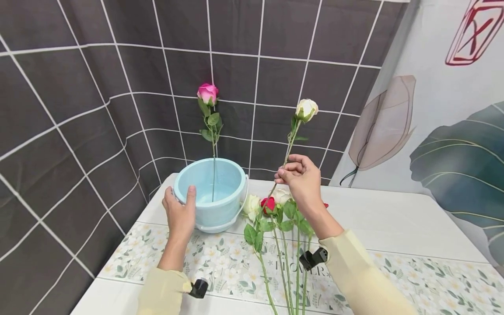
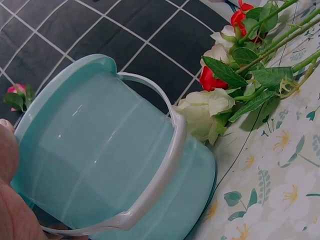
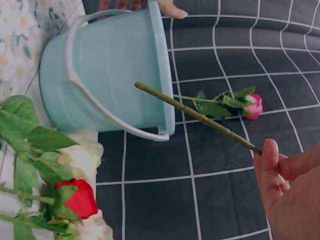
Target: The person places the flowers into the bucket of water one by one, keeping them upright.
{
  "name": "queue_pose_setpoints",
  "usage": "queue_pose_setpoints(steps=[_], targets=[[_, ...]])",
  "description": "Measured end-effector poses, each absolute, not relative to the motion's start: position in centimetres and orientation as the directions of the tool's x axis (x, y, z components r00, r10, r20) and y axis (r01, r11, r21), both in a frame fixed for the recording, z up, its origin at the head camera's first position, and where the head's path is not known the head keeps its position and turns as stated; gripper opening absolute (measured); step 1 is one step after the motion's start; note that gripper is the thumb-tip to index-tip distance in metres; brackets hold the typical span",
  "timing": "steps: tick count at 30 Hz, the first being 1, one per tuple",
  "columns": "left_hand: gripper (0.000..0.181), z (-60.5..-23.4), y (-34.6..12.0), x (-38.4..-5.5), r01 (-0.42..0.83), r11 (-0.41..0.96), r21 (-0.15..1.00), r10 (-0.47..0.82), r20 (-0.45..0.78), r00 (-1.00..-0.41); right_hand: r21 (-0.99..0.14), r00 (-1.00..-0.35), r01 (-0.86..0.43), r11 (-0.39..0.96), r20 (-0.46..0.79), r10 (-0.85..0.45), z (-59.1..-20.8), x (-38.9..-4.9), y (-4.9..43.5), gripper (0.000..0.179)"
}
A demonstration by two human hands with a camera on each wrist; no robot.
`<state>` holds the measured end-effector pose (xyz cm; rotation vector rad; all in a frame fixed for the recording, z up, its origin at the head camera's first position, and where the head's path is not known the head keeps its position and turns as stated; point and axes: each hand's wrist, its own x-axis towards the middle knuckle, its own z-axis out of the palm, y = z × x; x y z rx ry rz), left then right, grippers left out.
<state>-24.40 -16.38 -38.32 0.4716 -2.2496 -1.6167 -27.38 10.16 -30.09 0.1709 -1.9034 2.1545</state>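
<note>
A light blue bucket [image 1: 218,214] stands on the table, with a pink rose [image 1: 208,93] upright inside it. My left hand [image 1: 180,214] holds the bucket's left side at the rim; in the right wrist view its thumb [image 3: 172,10] shows by the rim. To the right of the bucket, my right hand [image 1: 301,179] pinches the stem of a white rose [image 1: 307,110], raised and tilted with the bloom up. The stem's cut end [image 3: 142,86] appears in front of the bucket in the right wrist view. Below that hand lie several roses, among them a red rose [image 1: 268,204] and a cream rose [image 1: 252,206].
The bucket's white handle [image 2: 155,185] hangs down its side. Green stems [image 1: 287,271] of the lying roses reach toward the table's front edge. A flower-printed runner [image 1: 220,267] crosses the table [image 1: 378,218]. Behind it hangs a dark grid-patterned cloth [image 1: 283,78].
</note>
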Motion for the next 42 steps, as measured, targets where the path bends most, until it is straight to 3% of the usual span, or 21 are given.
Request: queue_pose_setpoints(steps=[30, 42], targets=[[0.093, -38.2, -16.4, -24.4, -0.073, 0.3, 0.951, -0.446, 0.072, -0.892, -0.89, -0.914, -0.402, -0.214, 0.374, 0.16, -28.6, -30.0, 5.3, 0.038], [0.094, -38.2, -16.5, -24.5, -0.077, 0.303, 0.95, -0.438, 0.067, -0.897, -0.89, -0.906, -0.416, -0.184, 0.39, 0.162, -28.6, -30.5, 4.3, 0.039]])
